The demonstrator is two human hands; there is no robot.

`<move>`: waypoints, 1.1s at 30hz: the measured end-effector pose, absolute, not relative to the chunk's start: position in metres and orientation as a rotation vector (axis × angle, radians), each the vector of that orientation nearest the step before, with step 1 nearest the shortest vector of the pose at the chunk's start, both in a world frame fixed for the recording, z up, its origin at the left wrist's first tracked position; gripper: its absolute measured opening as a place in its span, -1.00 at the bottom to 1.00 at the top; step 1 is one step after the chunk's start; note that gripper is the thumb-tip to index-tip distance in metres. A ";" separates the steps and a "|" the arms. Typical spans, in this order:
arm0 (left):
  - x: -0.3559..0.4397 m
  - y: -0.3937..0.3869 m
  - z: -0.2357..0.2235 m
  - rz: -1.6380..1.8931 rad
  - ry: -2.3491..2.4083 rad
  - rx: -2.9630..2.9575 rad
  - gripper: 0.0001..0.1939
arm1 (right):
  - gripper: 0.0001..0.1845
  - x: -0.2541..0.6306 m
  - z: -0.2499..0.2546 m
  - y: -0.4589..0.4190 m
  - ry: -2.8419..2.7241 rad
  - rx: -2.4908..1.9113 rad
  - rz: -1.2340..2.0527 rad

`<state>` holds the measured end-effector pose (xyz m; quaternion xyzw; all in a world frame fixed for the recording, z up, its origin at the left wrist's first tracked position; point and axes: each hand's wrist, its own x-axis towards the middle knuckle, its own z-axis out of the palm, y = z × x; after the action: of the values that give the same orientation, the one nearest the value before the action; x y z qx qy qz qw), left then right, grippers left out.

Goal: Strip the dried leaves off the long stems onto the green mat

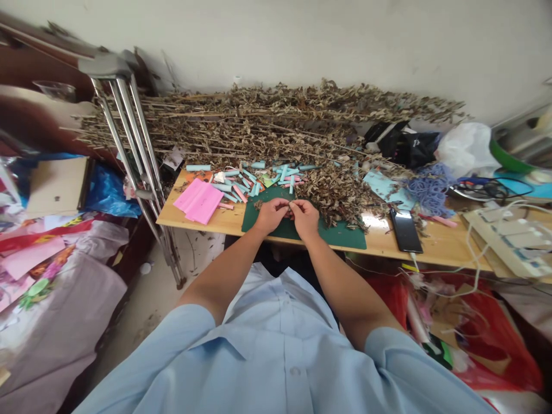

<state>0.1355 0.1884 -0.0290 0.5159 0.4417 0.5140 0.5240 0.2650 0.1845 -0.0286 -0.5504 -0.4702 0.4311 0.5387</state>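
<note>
Over the green cutting mat (pixel 345 234), my left hand (pixel 273 215) and my right hand (pixel 304 217) meet with fingertips pinched together. Whatever lies between them is small, brownish and mostly hidden by the fingers. To the right of my right hand, a loose heap of dried leaves (pixel 332 195) spills onto the mat. A small clump of dried leaf (pixel 258 204) lies just left of my left hand. Behind the hands are several short blue and pink paper rolls (pixel 283 172). Pink paper sheets (pixel 199 201) are stacked at the table's left end.
Long dried leafy stalks (pixel 241 123) line the wall. Metal crutches (pixel 133 132) lean at the left. On the right are a phone (pixel 406 231) with a cable, blue yarn (pixel 429 190) and a power strip (pixel 509 241). A red plastic bag (pixel 509 345) sits below the table (pixel 207 225).
</note>
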 end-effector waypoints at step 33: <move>0.133 0.185 -0.023 1.167 1.129 1.320 -0.89 | -0.78 0.293 -0.036 0.176 -1.729 -1.197 0.513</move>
<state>0.1334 0.1850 -0.0232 0.5461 0.4669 0.4826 0.5009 0.2932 0.1757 -0.0362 -0.4882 -0.7053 0.2092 0.4695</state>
